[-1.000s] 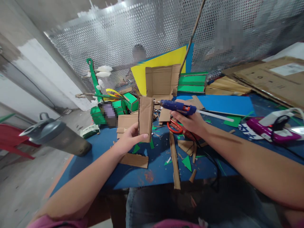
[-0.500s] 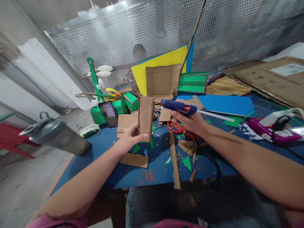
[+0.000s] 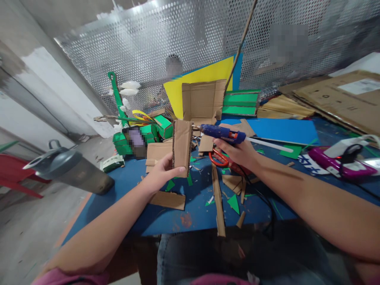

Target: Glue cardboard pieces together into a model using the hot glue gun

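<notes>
My left hand point(image 3: 166, 169) grips a brown cardboard piece point(image 3: 182, 144) by its lower end, thumb across the front, and holds it upright above the table. A blue glue gun point(image 3: 222, 133) is in my right hand point(image 3: 237, 152), with a white glue stick point(image 3: 270, 145) poking out of its back. The gun's nozzle points left and meets, or nearly meets, the upper right edge of the cardboard. Under my right hand lie red-handled scissors point(image 3: 219, 159), partly covered. My right fingers wrap the gun's grip, so its trigger is hidden.
Cardboard strips point(image 3: 219, 206) and green scraps point(image 3: 234, 204) litter the blue table point(image 3: 133, 215). A shaker bottle point(image 3: 77, 168) stands at the left, near green cardboard shapes point(image 3: 123, 144). An open cardboard box point(image 3: 203, 99) sits behind. To the right is a purple power strip point(image 3: 341, 162) with cables.
</notes>
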The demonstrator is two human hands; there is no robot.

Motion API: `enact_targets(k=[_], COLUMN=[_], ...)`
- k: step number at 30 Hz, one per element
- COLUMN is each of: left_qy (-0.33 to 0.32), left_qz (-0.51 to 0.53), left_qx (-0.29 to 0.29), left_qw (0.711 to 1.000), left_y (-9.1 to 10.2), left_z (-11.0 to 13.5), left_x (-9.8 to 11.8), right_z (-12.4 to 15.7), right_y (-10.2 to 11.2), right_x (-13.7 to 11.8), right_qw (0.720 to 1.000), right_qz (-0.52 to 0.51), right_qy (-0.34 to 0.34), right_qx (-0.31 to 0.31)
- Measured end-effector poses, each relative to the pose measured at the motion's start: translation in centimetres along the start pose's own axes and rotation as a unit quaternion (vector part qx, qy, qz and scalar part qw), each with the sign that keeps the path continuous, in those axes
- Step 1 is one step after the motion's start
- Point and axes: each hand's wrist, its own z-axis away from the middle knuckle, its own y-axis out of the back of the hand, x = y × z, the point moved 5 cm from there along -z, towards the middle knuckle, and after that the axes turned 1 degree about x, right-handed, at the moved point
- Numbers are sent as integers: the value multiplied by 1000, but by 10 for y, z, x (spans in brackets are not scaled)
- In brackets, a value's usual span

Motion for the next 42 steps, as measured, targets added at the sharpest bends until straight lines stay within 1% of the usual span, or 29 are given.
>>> enact_targets(k=[6,12,20,24,29,35,38,42], left_qy=[-3,0,-2,-6,-8,0,3,5], left_qz=[2,-1,-1,1,4,4,5,11], left_qx=[-9,-8,-7,-6,-10,-5,-5,1], left_qw=[1000,1000,1000,1000,1000,1000,1000,1000], left_y=[0,2,1,2,4,4,4,3], left_z=[0,-1,-1,-1,-2,-2,-2,-2], left_x=[0,-3,-2,-2,-4,-5,-5,-4], right_z=[-1,-1,1,3,3,5,6,8], right_y=[0,0,3,4,5,3,3,3], right_x=[-3,-2,0,4,4,1,3,8], right_qw=[1000,1000,999,999,997,997,997,997], right_qz=[-1,4,23,27,43,42,42,49], right_qy=[13,6,24,20,33,29,17,24], right_qx=[2,-3,22,27,55,57,55,56])
